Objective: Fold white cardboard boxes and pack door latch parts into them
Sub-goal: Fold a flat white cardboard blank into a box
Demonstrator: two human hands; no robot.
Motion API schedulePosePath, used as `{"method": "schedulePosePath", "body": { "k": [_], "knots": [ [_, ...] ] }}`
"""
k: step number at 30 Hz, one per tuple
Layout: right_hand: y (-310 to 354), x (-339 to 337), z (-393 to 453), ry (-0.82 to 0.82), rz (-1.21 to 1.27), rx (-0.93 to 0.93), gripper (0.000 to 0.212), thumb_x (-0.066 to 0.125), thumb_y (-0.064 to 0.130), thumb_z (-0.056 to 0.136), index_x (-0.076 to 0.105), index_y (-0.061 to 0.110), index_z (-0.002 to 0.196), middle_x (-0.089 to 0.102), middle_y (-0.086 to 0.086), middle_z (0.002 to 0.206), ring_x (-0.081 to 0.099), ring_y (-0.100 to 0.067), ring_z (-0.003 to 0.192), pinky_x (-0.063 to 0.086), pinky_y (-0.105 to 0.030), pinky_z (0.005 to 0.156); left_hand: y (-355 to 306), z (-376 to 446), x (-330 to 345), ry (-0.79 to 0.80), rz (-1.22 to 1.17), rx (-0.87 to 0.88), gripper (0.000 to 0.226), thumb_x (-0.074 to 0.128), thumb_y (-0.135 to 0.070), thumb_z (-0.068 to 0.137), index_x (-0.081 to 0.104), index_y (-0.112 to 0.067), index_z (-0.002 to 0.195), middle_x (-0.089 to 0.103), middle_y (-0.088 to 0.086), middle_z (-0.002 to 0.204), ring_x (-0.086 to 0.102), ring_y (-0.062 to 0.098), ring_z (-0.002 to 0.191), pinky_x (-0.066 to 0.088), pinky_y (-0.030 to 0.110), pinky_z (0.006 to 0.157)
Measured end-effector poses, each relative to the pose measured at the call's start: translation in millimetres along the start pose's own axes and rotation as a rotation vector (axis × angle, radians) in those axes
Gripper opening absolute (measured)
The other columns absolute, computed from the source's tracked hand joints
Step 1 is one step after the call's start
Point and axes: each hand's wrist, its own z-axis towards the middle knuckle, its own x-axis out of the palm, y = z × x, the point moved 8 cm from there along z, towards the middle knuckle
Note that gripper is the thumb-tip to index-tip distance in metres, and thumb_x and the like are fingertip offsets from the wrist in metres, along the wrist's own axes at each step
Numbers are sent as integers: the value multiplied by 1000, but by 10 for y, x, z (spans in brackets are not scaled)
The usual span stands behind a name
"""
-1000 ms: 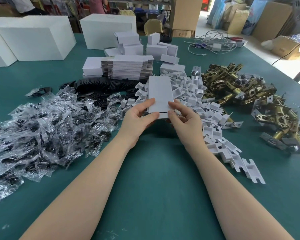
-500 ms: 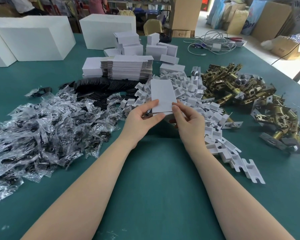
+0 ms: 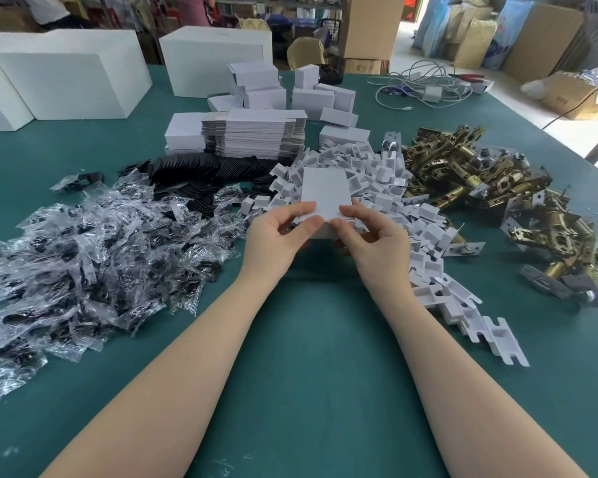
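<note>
Hands, two: left hand (image 3: 279, 236), right hand (image 3: 373, 241) pinching one white box (image 3: 326, 194).

The surface (image 3: 308, 357) is plain teal green. The cardboard box (image 3: 326, 191), flat box blanks (image 3: 256, 139) and plastic inserts (image 3: 377, 181) are white. The latch parts (image 3: 480, 188) are brassy gold; plates (image 3: 201, 170) black; sachets (image 3: 83, 257) clear with black contents.

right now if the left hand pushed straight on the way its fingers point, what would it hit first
The left hand points right along the white cardboard box, so it would probably meet the right hand first; depth is unclear.
</note>
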Motion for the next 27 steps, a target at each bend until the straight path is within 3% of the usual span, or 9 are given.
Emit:
{"method": "schedulePosePath", "body": {
  "k": [3,7,12,20,23,27],
  "knots": [
    [18,16,-6,-3,8,-14,24,77,18,85,70,39,95,62,21,119,70,-30,75,61,-30,68,-38,0,-8,-7,-16,12,18,74,-25,86,71,-37,99,70,8,115,65,18,98,56,39,89],
    [53,12,-5,-20,-15,-34,24,74,22,88,68,44,96,58,21,127,70,-34,77,59,-49,78,-33,-32,39,1,-208,-55,16,66,-24,93,76,-36,90,66,4,125,69,8,98,57,23,74],
    [72,11,-14,-14,-28,-30,23,70,24,91,67,46,96,59,20,127,70,-32,80,59,-49,80,-13,-32,59,18,-251,-80,19,67,-18,92,75,-36,93,64,6,129,62,16,116,57,26,80],
    [47,-70,-24,-72,-59,-62,13,73,20,89,71,31,96,69,-1,121,69,-21,64,58,-24,59,98,-10,72,51,-231,-158,13,68,-18,91,73,-27,99,73,-17,86,67,0,87,58,25,74],
    [73,-84,-10,-80,-49,-71,20,75,20,87,69,37,97,71,6,111,67,-26,71,61,-34,67,120,-13,86,53,-288,-176,13,68,-18,92,71,-25,102,73,-18,83,67,-2,81,57,22,71],
    [74,-58,-2,-48,-55,-73,22,75,21,87,71,31,105,72,-4,113,70,-20,88,58,-45,83,134,-1,71,47,-326,-187,17,68,-15,92,70,-25,105,69,-21,77,66,-2,74,56,21,68]
  ]
}}
